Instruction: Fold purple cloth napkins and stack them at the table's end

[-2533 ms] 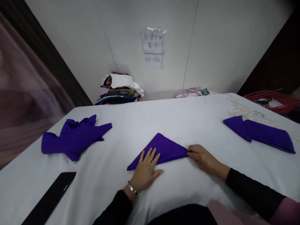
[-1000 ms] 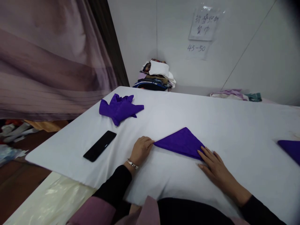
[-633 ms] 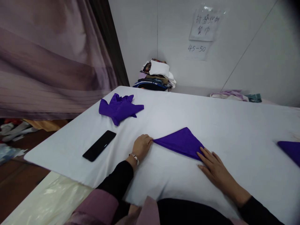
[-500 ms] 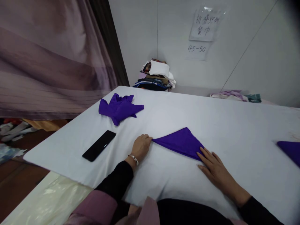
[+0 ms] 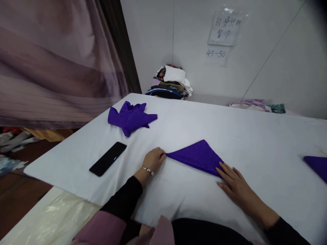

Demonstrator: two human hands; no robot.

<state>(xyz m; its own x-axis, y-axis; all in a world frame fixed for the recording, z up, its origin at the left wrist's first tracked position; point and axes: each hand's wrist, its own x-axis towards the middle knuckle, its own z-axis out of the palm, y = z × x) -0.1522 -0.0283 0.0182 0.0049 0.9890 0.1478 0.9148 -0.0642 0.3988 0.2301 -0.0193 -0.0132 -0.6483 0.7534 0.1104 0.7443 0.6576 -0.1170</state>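
Note:
A purple cloth napkin (image 5: 198,156), folded into a flat triangle, lies on the white-covered table (image 5: 178,194) in front of me. Its thin left corner is pinched between the thumb and fingers of my left hand (image 5: 154,159), which wears a bracelet at the wrist. My right hand (image 5: 233,179) rests flat over the napkin's right corner, with fingers stretched out and thumb apart. That corner is partly hidden beneath the fingertips.
A crumpled purple cloth (image 5: 131,118) lies at the table's far left, with a black phone (image 5: 108,158) nearer me. Another purple cloth (image 5: 318,166) shows at the right edge. Folded clothes (image 5: 171,81) are stacked behind the table, and a curtain (image 5: 56,61) hangs at left.
Both hands keep their places on the folded napkin, with hardly any movement. The whole view has shifted very slightly.

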